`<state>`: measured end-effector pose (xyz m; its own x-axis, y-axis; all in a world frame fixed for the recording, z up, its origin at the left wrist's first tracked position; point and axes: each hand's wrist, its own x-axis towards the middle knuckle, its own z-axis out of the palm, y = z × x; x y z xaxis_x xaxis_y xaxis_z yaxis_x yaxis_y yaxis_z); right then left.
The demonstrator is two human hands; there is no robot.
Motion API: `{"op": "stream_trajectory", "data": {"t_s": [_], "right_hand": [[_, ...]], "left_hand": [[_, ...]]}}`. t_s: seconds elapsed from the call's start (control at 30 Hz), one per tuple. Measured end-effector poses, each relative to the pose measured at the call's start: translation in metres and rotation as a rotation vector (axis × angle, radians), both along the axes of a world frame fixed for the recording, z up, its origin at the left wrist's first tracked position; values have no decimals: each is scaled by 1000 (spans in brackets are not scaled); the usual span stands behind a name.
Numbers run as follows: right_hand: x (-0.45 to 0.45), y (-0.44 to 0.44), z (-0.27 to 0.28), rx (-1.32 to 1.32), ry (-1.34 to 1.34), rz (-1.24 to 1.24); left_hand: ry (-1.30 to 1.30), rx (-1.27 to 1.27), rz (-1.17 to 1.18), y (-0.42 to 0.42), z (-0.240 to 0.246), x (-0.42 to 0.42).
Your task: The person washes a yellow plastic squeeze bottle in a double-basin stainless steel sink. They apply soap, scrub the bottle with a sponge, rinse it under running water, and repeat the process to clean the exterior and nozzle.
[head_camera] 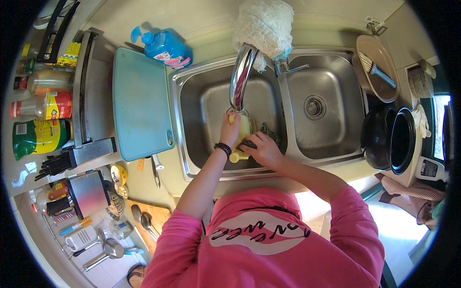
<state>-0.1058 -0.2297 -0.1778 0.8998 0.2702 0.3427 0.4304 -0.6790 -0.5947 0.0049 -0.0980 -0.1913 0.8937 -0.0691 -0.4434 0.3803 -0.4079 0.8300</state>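
Over the left basin of the stainless steel sink [194, 118], my left hand [230, 130] grips one end of a pale yellow plastic utensil [244, 126]. Its knobbed other end points towards me; its exact kind is unclear. My right hand [265, 150] presses a dark scrubbing pad [247, 144] against the utensil, near that knobbed end. On the basin floor beyond my right fingers lies a crumpled grey-green mesh or cloth [270, 131]. The chrome spout [242, 77] curves down just above my left hand and partly hides what is beneath it.
A light blue cutting board [142, 104] and a blue pump bottle [168, 49] stand left of the sink. To the right are the second basin [324, 136], a tan tub [378, 54] with a brush [382, 76], and black pans [376, 138]. White wrapping [264, 27] covers the faucet's back.
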Motion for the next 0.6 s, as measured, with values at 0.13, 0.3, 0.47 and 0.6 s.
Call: {"op": "stream_trajectory", "data": {"t_s": [0.13, 0.3, 0.47, 0.6], "right_hand": [[9, 5, 2, -111, -37, 86], [-4, -1, 4, -84, 16, 49], [-15, -9, 5, -55, -23, -25], [-12, -5, 2, 43, 48, -17]], "left_hand": [[-68, 50, -72, -2, -2, 1], [-4, -7, -89, 5, -3, 0], [35, -27, -50, 7, -12, 0], [-150, 22, -68, 6, -17, -2]]}}
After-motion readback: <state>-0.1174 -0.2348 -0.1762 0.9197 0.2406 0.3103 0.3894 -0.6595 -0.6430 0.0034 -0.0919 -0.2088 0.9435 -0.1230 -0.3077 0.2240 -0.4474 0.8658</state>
